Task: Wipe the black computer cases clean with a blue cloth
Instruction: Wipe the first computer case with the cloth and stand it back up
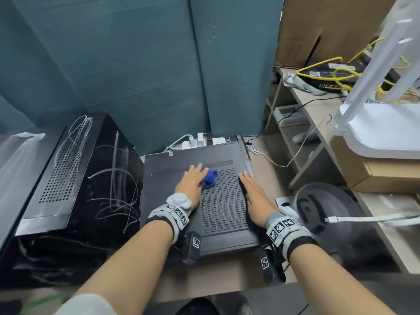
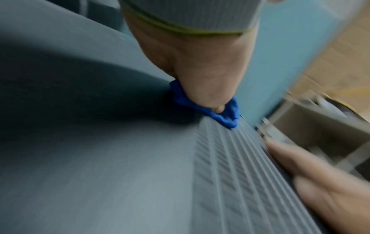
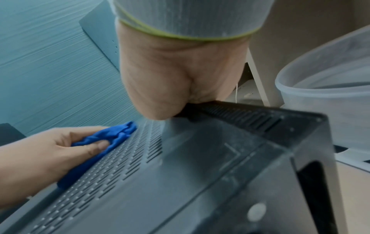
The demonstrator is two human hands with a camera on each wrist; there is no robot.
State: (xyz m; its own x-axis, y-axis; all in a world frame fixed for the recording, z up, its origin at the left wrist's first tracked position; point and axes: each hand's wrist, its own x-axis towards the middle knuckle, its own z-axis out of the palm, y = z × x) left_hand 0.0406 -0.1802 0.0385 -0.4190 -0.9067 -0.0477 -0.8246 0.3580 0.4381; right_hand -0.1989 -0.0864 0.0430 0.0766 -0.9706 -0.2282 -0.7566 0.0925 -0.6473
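Note:
A black computer case (image 1: 163, 201) lies flat in the middle, its vent grille facing up. My left hand (image 1: 191, 180) lies flat on the case's top with straight fingers and presses a bunched blue cloth (image 1: 209, 178) against the grille's far left corner. The right wrist view shows the left hand (image 3: 40, 152) with its thumb laid across the cloth (image 3: 104, 139). My right hand (image 1: 252, 192) rests flat along the case's right edge, holding nothing. A second, taller black case (image 1: 102, 178) with pale smear marks stands to the left. The left wrist view is blurred but shows the cloth (image 2: 226, 115).
A white power strip (image 1: 200, 142) with plugs sits behind the case against teal panels. A translucent bin (image 1: 329, 212) stands close on the right, by a wooden shelf (image 1: 318, 114) with cables. A cardboard box (image 1: 386, 173) sits farther right.

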